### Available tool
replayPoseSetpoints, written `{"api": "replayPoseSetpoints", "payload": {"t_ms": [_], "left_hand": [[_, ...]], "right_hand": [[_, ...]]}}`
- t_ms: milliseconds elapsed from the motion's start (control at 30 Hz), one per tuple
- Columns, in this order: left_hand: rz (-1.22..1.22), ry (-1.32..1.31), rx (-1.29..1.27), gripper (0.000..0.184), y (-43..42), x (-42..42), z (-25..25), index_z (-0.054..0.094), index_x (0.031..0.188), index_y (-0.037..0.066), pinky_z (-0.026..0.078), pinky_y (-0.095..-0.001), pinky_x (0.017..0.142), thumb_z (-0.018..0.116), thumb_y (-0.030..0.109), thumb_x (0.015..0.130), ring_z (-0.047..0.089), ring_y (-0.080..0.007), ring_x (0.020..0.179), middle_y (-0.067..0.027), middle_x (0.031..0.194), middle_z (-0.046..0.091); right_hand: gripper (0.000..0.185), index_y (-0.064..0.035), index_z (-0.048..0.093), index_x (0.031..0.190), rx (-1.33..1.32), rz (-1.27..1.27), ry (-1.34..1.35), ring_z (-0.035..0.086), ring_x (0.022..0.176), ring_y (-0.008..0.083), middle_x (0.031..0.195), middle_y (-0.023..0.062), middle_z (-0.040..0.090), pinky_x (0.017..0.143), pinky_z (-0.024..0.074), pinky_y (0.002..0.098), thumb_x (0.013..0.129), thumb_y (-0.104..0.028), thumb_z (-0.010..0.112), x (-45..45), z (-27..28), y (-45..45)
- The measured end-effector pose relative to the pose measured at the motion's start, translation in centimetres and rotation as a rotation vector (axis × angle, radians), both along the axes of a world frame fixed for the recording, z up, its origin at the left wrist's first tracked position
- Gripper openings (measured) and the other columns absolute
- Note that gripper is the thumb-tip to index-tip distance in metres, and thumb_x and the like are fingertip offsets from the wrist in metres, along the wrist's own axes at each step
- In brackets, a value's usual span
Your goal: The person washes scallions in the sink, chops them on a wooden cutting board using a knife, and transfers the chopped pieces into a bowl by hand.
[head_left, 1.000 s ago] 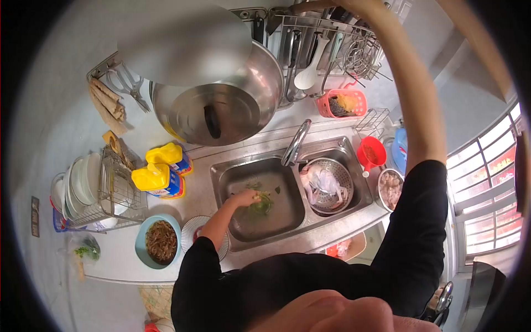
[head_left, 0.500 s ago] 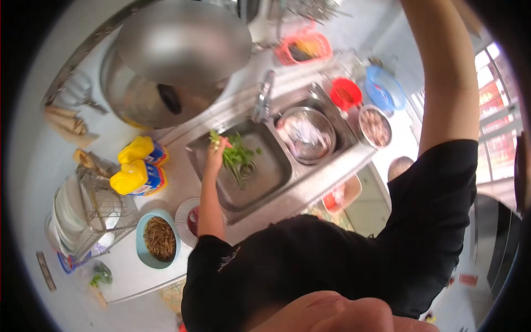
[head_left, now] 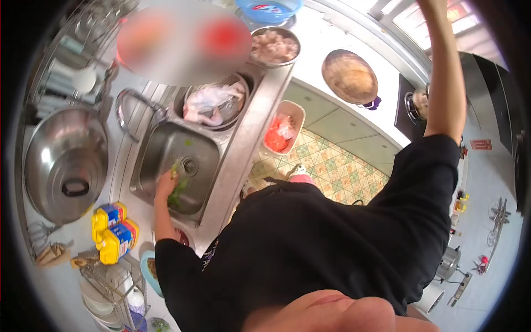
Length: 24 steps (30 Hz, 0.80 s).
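My left hand is down in the steel sink basin, its fingers closed around some leafy greens. The stems show above my fingers, and leaves hang toward the basin floor. A loose green leaf lies near the drain. In the neighbouring basin, a plucked whole bird rests in a metal colander. My right arm stretches up to the top edge, and its hand is out of view.
The faucet arches beside the basins. Left of the sink are a large metal lid and yellow-capped jugs. A bowl of meat pieces stands on the counter corner, and a bin on the floor below. A wooden round board lies farther right.
The view has swung to the right, bringing the stove and floor into sight. My left hand still grips the greens, now lower in the basin. The right arm stays raised.
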<state>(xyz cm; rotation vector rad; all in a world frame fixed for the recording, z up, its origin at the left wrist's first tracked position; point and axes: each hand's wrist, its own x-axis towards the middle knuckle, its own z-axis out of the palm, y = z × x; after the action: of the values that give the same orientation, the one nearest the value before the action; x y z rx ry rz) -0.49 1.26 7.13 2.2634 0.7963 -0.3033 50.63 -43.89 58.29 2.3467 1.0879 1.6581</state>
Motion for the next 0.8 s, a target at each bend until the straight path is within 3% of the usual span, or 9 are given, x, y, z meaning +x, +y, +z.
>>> {"api": "replayPoseSetpoints", "payload": {"t_ms": [67,100,200,233,333,500,667,767,800], "left_hand": [[0.100,0.057,0.527,0.029,-1.9,4.2,4.6,0.060,0.111,0.008,0.049,-0.0541,0.077,0.054,0.031,0.095,0.065,-0.0438,0.087,-0.0236,0.092,0.068],[0.082,0.027,0.570,0.030,-2.9,6.8,7.0,0.058,0.114,0.008,0.048,-0.0564,0.077,0.053,0.031,0.095,0.064,-0.0455,0.089,-0.0251,0.093,0.067],[0.061,-0.139,0.584,0.032,-8.2,14.3,13.8,0.056,0.117,0.007,0.046,-0.0577,0.075,0.052,0.031,0.096,0.062,-0.0486,0.090,-0.0288,0.095,0.066],[0.023,-0.191,0.575,0.032,-10.1,16.9,15.0,0.056,0.117,0.006,0.046,-0.0573,0.074,0.052,0.030,0.097,0.062,-0.0486,0.089,-0.0290,0.094,0.065],[-0.094,-0.384,0.533,0.032,-17.2,26.0,18.3,0.057,0.117,0.004,0.046,-0.0565,0.072,0.054,0.030,0.097,0.062,-0.0489,0.086,-0.0290,0.090,0.065],[-0.378,-0.361,0.539,0.035,-31.5,43.0,20.5,0.052,0.117,0.006,0.049,-0.0560,0.071,0.054,0.035,0.097,0.065,-0.0450,0.083,-0.0250,0.086,0.067],[-0.698,-0.672,0.668,0.033,-44.0,58.4,20.5,0.054,0.122,0.000,0.053,-0.0480,0.064,0.051,0.015,0.092,0.068,-0.0380,0.080,-0.0203,0.085,0.069],[-0.920,-0.505,0.372,0.030,-51.9,65.7,17.2,0.056,0.115,-0.003,0.056,-0.0425,0.065,0.052,0.014,0.090,0.070,-0.0329,0.078,-0.0174,0.086,0.069],[-0.841,-0.398,0.547,0.029,-55.3,66.7,14.6,0.057,0.110,0.001,0.057,-0.0427,0.067,0.056,0.022,0.090,0.070,-0.0317,0.079,-0.0163,0.088,0.070]], "right_hand": [[0.014,-0.0128,0.063,0.100,-0.023,-0.120,0.044,0.061,0.104,0.0298,0.102,0.0088,0.063,0.100,0.0461,0.0444,0.089,-0.022,0.067,0.7,-4.7,-8.5],[0.017,-0.0149,0.068,0.100,-0.045,-0.168,0.026,0.063,0.086,0.0245,0.094,0.0006,0.069,0.073,0.0520,0.0378,0.088,-0.027,0.070,0.8,-7.3,-13.3],[0.033,-0.0099,0.067,0.104,0.121,-0.180,0.310,0.061,0.079,0.0240,0.082,0.0051,0.065,0.068,0.0504,0.0368,0.085,-0.036,0.074,2.9,-18.2,-25.8],[0.031,-0.0069,0.066,0.106,0.297,-0.393,0.826,0.058,0.076,0.0205,0.081,0.0070,0.063,0.068,0.0480,0.0352,0.086,-0.029,0.074,0.4,-20.2,-27.3],[0.031,-0.0061,0.062,0.095,0.911,-0.067,1.499,0.057,0.074,0.0107,0.080,0.0040,0.059,0.066,0.0488,0.0299,0.090,-0.036,0.068,-0.4,-34.0,-36.4],[0.023,-0.0098,0.055,0.100,1.739,0.104,1.855,0.057,0.079,0.0119,0.085,0.0018,0.059,0.071,0.0513,0.0302,0.085,-0.023,0.066,-3.9,-45.0,-40.8],[0.027,-0.0079,0.054,0.104,1.948,-0.143,1.696,0.058,0.082,0.0138,0.090,0.0041,0.061,0.069,0.0509,0.0305,0.079,-0.010,0.066,3.2,-52.9,-38.9],[0.035,-0.0088,0.054,0.106,1.860,-0.335,1.634,0.056,0.079,0.0135,0.089,0.0026,0.060,0.065,0.0514,0.0324,0.075,-0.003,0.069,7.1,-57.2,-38.7],[0.038,-0.0108,0.054,0.107,1.889,-0.388,1.609,0.056,0.073,0.0134,0.085,0.0031,0.060,0.057,0.0493,0.0286,0.074,0.001,0.069,7.4,-57.1,-37.6]]}}
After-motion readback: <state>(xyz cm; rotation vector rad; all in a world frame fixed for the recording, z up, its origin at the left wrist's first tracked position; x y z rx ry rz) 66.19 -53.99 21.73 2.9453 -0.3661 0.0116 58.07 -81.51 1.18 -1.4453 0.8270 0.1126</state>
